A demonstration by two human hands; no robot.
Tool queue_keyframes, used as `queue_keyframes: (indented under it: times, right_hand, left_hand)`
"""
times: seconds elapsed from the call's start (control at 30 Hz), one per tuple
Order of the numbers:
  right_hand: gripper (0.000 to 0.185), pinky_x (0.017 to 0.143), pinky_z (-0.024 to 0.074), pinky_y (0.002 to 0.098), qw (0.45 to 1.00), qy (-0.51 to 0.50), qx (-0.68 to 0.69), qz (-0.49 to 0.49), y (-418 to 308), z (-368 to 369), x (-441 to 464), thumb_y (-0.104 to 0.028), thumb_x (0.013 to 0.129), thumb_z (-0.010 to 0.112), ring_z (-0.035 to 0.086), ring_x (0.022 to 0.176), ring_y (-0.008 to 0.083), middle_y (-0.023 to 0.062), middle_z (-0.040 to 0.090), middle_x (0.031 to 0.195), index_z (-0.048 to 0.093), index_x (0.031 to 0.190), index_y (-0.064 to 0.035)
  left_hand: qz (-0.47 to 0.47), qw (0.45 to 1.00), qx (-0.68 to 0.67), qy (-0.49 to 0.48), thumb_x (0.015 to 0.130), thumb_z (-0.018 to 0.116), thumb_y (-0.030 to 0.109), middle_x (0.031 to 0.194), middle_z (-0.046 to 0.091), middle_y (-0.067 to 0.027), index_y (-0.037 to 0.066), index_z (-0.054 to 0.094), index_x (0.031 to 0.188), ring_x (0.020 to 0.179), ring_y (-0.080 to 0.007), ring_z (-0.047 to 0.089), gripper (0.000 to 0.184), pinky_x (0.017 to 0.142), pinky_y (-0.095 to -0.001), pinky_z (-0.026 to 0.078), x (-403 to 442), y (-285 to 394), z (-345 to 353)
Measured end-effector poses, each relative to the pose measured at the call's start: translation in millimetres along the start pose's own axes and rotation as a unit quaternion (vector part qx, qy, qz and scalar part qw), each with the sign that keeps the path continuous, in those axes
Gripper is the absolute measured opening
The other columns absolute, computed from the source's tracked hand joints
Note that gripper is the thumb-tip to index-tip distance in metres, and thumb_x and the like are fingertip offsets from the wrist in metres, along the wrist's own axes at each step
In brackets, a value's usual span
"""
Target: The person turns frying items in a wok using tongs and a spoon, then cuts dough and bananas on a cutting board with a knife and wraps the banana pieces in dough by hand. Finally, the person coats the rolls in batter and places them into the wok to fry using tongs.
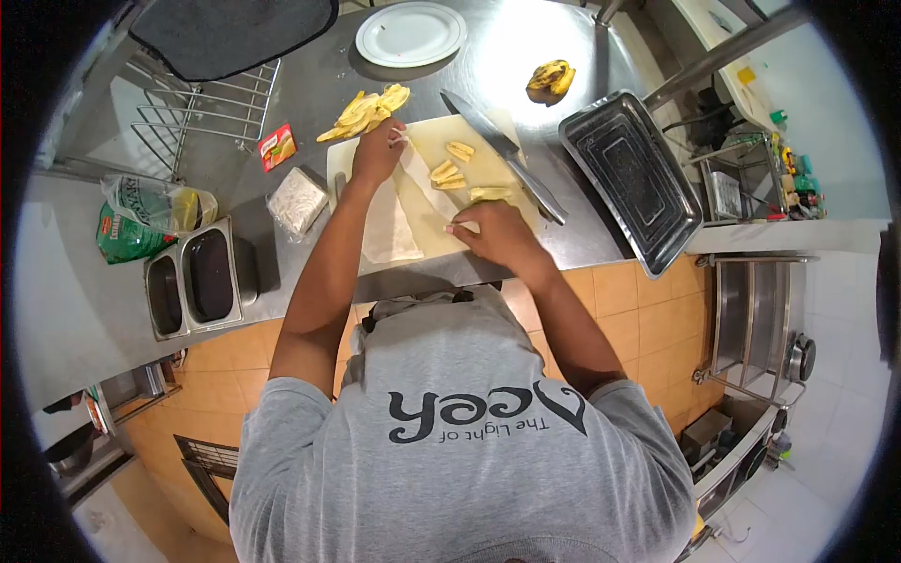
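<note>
My left hand (378, 155) is closed at the far end of a thin, pale pastry sheet (429, 185), its fingers pinched on the edge. At the near end, my right hand (497, 238) pinches the same sheet between thumb and fingers. The sheet slants over a cream cutting board (502, 167). Another flat pastry sheet (389, 225) lies on the board's left part. Several cut banana pieces (447, 174) rest right of the held sheet, one close to my right hand. A large knife (537, 190) lies along the board's right side. Banana peels (361, 114) are heaped beyond my left hand.
A white plate (410, 36) and whole bananas (554, 77) stand at the back. To the right is a dark metal tray (580, 141). A wrapped pastry pack (297, 203), a red packet (277, 147), a wire rack (206, 113) and steel containers (246, 267) are on the left.
</note>
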State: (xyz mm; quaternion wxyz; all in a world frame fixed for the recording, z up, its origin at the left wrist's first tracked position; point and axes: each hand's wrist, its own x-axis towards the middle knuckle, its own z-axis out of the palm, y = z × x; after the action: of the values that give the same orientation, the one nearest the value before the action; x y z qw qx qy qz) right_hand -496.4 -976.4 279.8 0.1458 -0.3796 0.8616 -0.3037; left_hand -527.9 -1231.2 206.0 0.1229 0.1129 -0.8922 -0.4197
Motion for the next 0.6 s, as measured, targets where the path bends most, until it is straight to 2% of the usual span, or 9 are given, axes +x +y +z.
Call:
queue_keyframes:
  times: [0.03, 0.13, 0.23, 0.33, 0.37, 0.4, 0.43, 0.5, 0.6]
  right_hand:
    - [0.027, 0.067, 0.049, 0.0395, 0.998, -0.063, 0.015, 0.017, -1.5, -10.5, 4.6, -0.032, 0.079, 0.063, 0.063, 0.071, 0.0317, 0.0161, 0.063, 0.067, 0.069, 0.076, -0.0065]
    - [0.026, 0.066, 0.049, 0.039, 0.967, -0.225, 0.079, 0.084, -13.4, -28.5, 13.6, -0.03, 0.079, 0.063, 0.064, 0.07, 0.0301, 0.0146, 0.063, 0.065, 0.067, 0.072, -0.0058]
    - [0.023, 0.066, 0.0491, 0.038, 0.963, -0.255, 0.055, 0.072, -5.4, -19.6, 13.8, -0.029, 0.079, 0.063, 0.064, 0.071, 0.0284, 0.0126, 0.064, 0.069, 0.065, 0.075, -0.0062]
    - [0.021, 0.065, 0.0491, 0.0337, 0.998, -0.049, 0.032, -0.015, 13.4, -11.8, 16.9, -0.024, 0.079, 0.063, 0.064, 0.069, 0.0269, 0.0102, 0.066, 0.078, 0.067, 0.091, -0.0072]
    - [0.019, 0.068, 0.0495, 0.0355, 0.999, -0.042, -0.018, 0.017, 15.3, -21.3, 20.7, -0.021, 0.077, 0.064, 0.063, 0.078, 0.0283, 0.01, 0.066, 0.083, 0.067, 0.091, -0.0087]
    - [0.019, 0.07, 0.0493, 0.0366, 0.999, 0.038, 0.003, -0.007, 30.7, -18.8, 24.2, -0.021, 0.076, 0.065, 0.063, 0.077, 0.0284, 0.0098, 0.066, 0.083, 0.067, 0.09, -0.0085]
    - [0.018, 0.07, 0.0494, 0.0391, 0.999, 0.05, 0.001, 0.001, 37.7, -24.3, 29.7, -0.021, 0.076, 0.065, 0.063, 0.079, 0.03, 0.0099, 0.066, 0.084, 0.067, 0.09, -0.0105]
    - [0.018, 0.07, 0.0493, 0.0419, 0.998, 0.06, -0.016, -0.006, 51.6, -28.8, 40.0, -0.022, 0.075, 0.066, 0.062, 0.081, 0.0319, 0.0103, 0.065, 0.086, 0.065, 0.09, -0.0123]
    - [0.021, 0.07, 0.0487, 0.0417, 0.998, 0.034, -0.032, -0.038, 67.1, -23.1, 54.1, -0.021, 0.072, 0.069, 0.061, 0.082, 0.0324, 0.0105, 0.064, 0.088, 0.061, 0.089, -0.0111]
  left_hand:
    - [0.003, 1.0, 0.001, 0.007, 0.076, 0.066, 0.007, 0.082, 0.063, -0.01, 0.007, 0.057, 0.1, 0.077, -0.0231, 0.063, 0.026, 0.072, -0.0328, 0.048, -0.1, -0.6, 0.4]
    - [-0.003, 1.0, 0.0, 0.016, 0.075, 0.067, 0.008, 0.084, 0.063, -0.0108, 0.007, 0.058, 0.101, 0.079, -0.0244, 0.063, 0.027, 0.073, -0.0338, 0.049, -1.5, -1.2, 1.2]
    - [-0.007, 0.999, 0.012, 0.043, 0.074, 0.068, 0.011, 0.09, 0.063, -0.0116, 0.007, 0.058, 0.101, 0.084, -0.026, 0.061, 0.029, 0.076, -0.0354, 0.048, 0.1, 0.1, 1.8]
    - [0.039, 0.99, 0.064, 0.119, 0.072, 0.071, 0.013, 0.094, 0.061, -0.0119, 0.006, 0.06, 0.099, 0.089, -0.0279, 0.059, 0.03, 0.078, -0.0366, 0.047, -9.3, 10.3, 2.7]
    - [0.059, 0.985, 0.079, 0.141, 0.071, 0.071, 0.014, 0.094, 0.06, -0.0118, 0.006, 0.06, 0.097, 0.09, -0.0285, 0.058, 0.03, 0.078, -0.0369, 0.047, -19.6, 19.1, -0.8]
    - [0.08, 0.979, 0.095, 0.162, 0.07, 0.072, 0.014, 0.094, 0.06, -0.0118, 0.006, 0.061, 0.096, 0.09, -0.0291, 0.057, 0.03, 0.078, -0.0371, 0.047, -31.7, 32.5, -4.5]
    - [0.025, 0.987, 0.101, 0.125, 0.068, 0.072, 0.013, 0.088, 0.058, -0.0109, 0.007, 0.062, 0.093, 0.088, -0.0297, 0.056, 0.028, 0.077, -0.0367, 0.047, -49.3, 47.7, -2.4]
    - [0.075, 0.986, 0.129, 0.08, 0.067, 0.072, 0.013, 0.087, 0.058, -0.0097, 0.007, 0.063, 0.09, 0.085, -0.0293, 0.056, 0.026, 0.076, -0.0364, 0.046, -89.5, 67.6, 12.4]
    - [0.028, 0.992, 0.111, 0.058, 0.065, 0.073, 0.016, 0.09, 0.058, -0.0069, 0.008, 0.064, 0.087, 0.082, -0.0281, 0.055, 0.025, 0.075, -0.0372, 0.046, -130.9, 92.1, 39.5]
